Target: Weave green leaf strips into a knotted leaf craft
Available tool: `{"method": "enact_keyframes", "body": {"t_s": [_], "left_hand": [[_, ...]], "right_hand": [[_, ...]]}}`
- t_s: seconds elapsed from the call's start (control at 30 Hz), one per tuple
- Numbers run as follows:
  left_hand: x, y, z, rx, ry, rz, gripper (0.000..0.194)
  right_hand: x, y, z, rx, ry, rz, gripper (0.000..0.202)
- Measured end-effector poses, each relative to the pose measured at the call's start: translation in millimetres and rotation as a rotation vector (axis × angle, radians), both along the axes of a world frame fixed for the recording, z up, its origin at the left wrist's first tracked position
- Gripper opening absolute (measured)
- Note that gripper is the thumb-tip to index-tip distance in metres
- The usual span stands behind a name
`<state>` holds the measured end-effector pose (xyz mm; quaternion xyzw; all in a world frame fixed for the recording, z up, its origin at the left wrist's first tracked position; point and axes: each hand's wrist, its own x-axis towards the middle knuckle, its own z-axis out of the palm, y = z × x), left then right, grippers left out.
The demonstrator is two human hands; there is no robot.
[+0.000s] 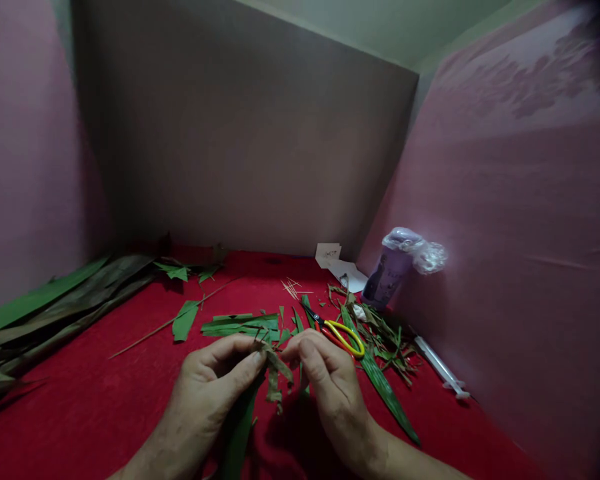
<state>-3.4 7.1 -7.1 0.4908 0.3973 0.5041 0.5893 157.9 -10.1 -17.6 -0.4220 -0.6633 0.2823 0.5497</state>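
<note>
Red felt covers the table (105,400) in the head view, and over it both hands work a dry brown leaf strip (275,377). The left hand (215,380) pinches it between thumb and forefinger; the right hand (325,373) pinches its other side, fingertips nearly touching. Brittle as it looks, a light, close grip would suit. A green leaf (237,427) lies below; yellow-handled scissors (343,337) sit just beyond.
</note>
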Motion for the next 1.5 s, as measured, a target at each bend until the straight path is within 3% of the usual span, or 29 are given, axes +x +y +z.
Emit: {"method": "enact_keyframes", "body": {"t_s": [0.2,0.37,0.57,0.93,1.1,1.5], "left_hand": [[1.9,-2.5,-2.1,0.094,0.042,-0.011,0.006],[1.7,-1.5,-2.7,0.175,0.076,-0.005,0.003],[1.7,-3.0,-1.6,0.205,0.112,0.000,0.004],[0.8,0.6,-1.8,-0.053,-0.052,-0.071,0.015],[0.4,-1.4,-2.1,-0.069,-0.002,-0.112,0.015],[-1.0,1.2,-2.9,-0.016,0.022,-0.035,0.012]], "right_hand": [[-4.4,2.3,-1.0,-0.248,0.058,0.080,0.029],[-7.5,0.6,-5.0,-0.340,0.139,0.107,0.024],[-9.7,-1.8,-3.4,-0.347,0.220,0.161,0.019],[-7.5,-1.9,-4.8,-0.376,0.211,0.161,0.020],[-7.3,-2.6,-6.0,-0.373,0.161,0.143,0.021],[-13.1,-5.0,-2.5,-0.352,0.258,0.150,0.009]]}}
